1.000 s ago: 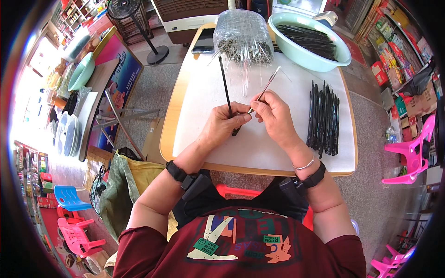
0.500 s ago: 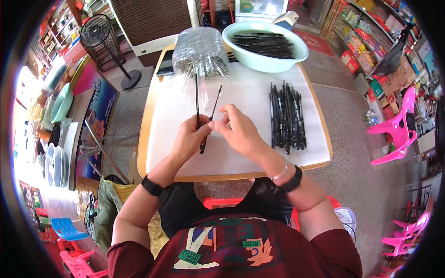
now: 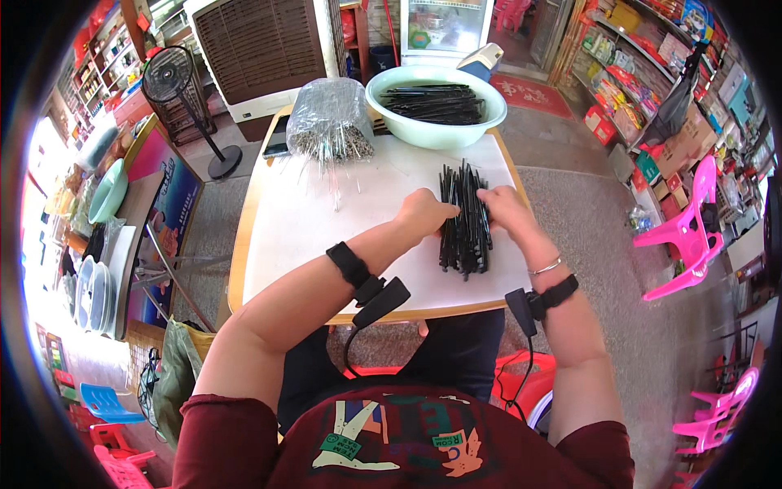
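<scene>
A bundle of thin black sticks point(image 3: 466, 240) lies lengthwise on the right part of the white-topped table point(image 3: 326, 253). My left hand point(image 3: 425, 213) holds its left side, with the fingers partly hidden against the sticks. From the other side my right hand point(image 3: 507, 209) grips the same bundle, thumb and fingers curled at its upper right. Some stick ends stand out unevenly at the top and bottom. Wrist straps with dark devices hang on both my forearms.
A pale green basin point(image 3: 436, 138) with more black sticks point(image 3: 432, 104) stands at the back right of the table. Beside it lies a clear plastic bag point(image 3: 330, 106) of thin sticks, and a dark phone-like slab point(image 3: 278, 137). A pink chair point(image 3: 688, 236) is off to the right.
Both hands have moved right, from two black sticks held near the middle to the bundle. Those two sticks no longer show apart from the rest. The view has shifted slightly.
</scene>
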Action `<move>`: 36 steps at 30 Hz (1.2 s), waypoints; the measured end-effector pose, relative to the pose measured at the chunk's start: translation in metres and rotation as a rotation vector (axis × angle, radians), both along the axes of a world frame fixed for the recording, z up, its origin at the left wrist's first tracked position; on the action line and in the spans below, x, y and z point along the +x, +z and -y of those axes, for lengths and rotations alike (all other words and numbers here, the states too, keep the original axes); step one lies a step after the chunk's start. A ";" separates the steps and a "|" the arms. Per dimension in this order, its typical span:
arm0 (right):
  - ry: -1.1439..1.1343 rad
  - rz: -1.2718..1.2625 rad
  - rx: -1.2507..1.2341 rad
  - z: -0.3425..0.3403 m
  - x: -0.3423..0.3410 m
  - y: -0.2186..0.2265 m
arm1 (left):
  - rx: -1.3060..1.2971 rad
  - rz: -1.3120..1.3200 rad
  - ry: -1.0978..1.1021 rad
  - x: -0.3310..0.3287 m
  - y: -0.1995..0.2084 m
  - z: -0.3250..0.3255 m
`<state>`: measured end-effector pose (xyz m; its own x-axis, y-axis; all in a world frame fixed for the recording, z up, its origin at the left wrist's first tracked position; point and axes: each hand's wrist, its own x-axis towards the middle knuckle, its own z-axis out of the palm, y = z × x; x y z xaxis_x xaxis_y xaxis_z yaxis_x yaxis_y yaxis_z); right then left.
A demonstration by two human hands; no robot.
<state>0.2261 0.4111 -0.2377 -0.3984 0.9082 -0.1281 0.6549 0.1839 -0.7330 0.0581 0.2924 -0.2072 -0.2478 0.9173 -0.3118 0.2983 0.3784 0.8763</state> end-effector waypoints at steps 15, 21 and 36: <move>0.084 -0.676 -0.463 0.084 -0.035 0.041 | 0.183 -0.068 0.068 0.023 -0.011 0.016; 0.134 -0.907 -0.306 0.106 -0.045 0.054 | 0.504 -0.020 0.154 0.025 0.015 0.047; 0.258 -1.014 -0.062 0.126 -0.058 0.074 | 0.698 0.100 -0.063 0.002 0.020 0.071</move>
<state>0.1682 0.2849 -0.1637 -0.5260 0.7836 0.3306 -0.3257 0.1735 -0.9294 0.0597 0.2209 -0.1877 -0.1885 0.9227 0.3362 0.2064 -0.2975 0.9321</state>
